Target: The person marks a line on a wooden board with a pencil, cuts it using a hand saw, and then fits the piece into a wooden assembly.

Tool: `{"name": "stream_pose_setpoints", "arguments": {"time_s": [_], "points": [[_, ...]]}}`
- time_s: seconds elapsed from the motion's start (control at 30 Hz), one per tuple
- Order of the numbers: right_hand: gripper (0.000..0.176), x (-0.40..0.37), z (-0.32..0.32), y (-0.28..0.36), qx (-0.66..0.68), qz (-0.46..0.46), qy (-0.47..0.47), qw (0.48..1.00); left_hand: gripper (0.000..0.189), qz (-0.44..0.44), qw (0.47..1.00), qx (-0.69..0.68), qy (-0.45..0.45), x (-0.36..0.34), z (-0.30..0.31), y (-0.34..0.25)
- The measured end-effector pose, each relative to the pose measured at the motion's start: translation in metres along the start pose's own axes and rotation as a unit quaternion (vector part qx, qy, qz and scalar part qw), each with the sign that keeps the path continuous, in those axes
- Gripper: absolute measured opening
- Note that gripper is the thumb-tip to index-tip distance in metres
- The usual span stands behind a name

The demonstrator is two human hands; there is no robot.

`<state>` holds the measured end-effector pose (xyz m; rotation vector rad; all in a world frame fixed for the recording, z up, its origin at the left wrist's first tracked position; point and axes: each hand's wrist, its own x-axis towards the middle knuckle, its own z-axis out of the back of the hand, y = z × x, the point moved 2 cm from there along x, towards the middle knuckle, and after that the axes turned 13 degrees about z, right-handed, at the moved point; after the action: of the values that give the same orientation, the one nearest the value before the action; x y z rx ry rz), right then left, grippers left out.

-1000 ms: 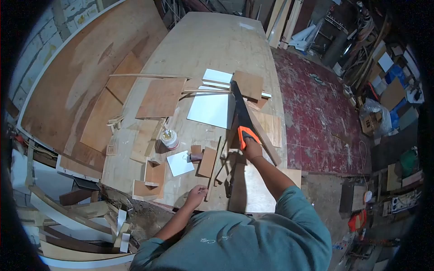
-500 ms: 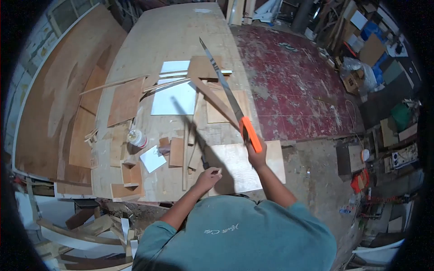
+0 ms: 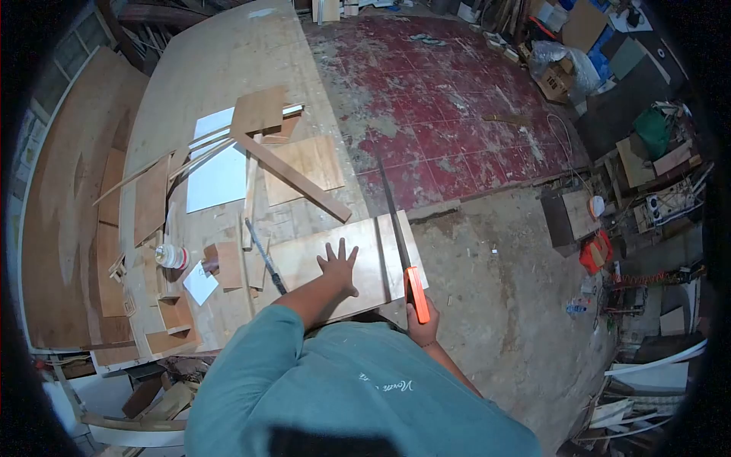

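Observation:
My left hand (image 3: 338, 273) lies flat with spread fingers on a pale plywood board (image 3: 364, 255) at the table's near edge. Wrapped round the orange handle of a handsaw (image 3: 403, 251) is my right hand (image 3: 423, 324), low by the board's near right corner. The saw's blade points away from me and overlaps the board's right end in this view, its shadow falling on the wood just left of it. Left of the board lies a thin, dark-handled tool (image 3: 265, 257). Beyond the board a narrow wooden strip (image 3: 297, 180) rests slantwise over a square wooden panel (image 3: 326, 161).
A white glue bottle (image 3: 172, 257), a white sheet (image 3: 217, 181) and wood offcuts (image 3: 173, 314) are on the workbench (image 3: 251, 61). Large sheets of plywood (image 3: 65, 206) line the left side. On the right are concrete floor (image 3: 487, 305) and red tiles (image 3: 457, 114).
My right hand has brought the raised saw down to the board's right end. My left hand, closed before, now lies spread on the board. The view has turned to the right.

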<state>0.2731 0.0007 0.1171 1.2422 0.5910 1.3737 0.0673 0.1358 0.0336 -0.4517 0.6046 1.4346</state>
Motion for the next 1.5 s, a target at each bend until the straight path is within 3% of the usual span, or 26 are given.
{"name": "stream_pose_setpoints", "arguments": {"time_s": [0.23, 0.3, 0.83, 0.9, 0.93, 1.0, 1.07, 1.1, 1.17, 1.2, 1.5], "points": [[0.016, 0.01, 0.007, -0.034, 0.025, -0.091, 0.028, 0.995, 0.14, 0.041, 0.998, -0.005, 0.049, 0.005, 0.001, -0.012], [0.016, 0.013, 0.004, -0.038, 0.026, -0.103, 0.074, 0.992, 0.141, 0.043, 0.998, -0.01, 0.047, 0.005, -0.002, -0.012], [0.017, 0.005, -0.018, -0.042, -0.015, -0.108, 0.131, 0.985, 0.142, 0.051, 0.998, -0.025, 0.039, 0.003, 0.001, -0.012], [0.033, 0.007, -0.022, -0.035, -0.045, -0.026, 0.08, 0.995, 0.143, 0.052, 0.998, -0.025, 0.04, 0.002, -0.002, -0.014], [0.033, 0.013, -0.021, -0.024, -0.047, -0.026, 0.081, 0.995, 0.142, 0.055, 0.998, 0.027, 0.014, 0.006, -0.005, -0.018], [0.057, 0.021, -0.019, -0.009, -0.048, -0.134, 0.171, 0.975, 0.142, 0.056, 0.995, 0.077, -0.013, 0.022, -0.021, -0.025], [0.063, 0.016, -0.028, -0.035, -0.002, -0.11, 0.178, 0.978, 0.141, 0.049, 0.994, 0.073, -0.06, 0.05, -0.048, -0.036], [0.069, 0.015, -0.031, -0.043, 0.048, -0.086, 0.186, 0.978, 0.141, 0.047, 0.994, 0.071, -0.062, 0.038, -0.033, -0.038], [0.068, 0.018, -0.033, -0.037, 0.023, -0.047, 0.178, 0.983, 0.138, 0.037, 0.996, -0.065, 0.053, -0.002, 0.013, -0.038], [0.067, 0.019, -0.034, -0.031, 0.001, -0.01, 0.17, 0.985, 0.14, 0.045, 0.996, -0.05, 0.052, 0.002, 0.008, -0.04], [0.066, 0.034, -0.033, -0.002, -0.017, -0.039, 0.193, 0.98, 0.145, 0.073, 0.995, -0.04, 0.046, 0.018, -0.006, -0.044]]}}
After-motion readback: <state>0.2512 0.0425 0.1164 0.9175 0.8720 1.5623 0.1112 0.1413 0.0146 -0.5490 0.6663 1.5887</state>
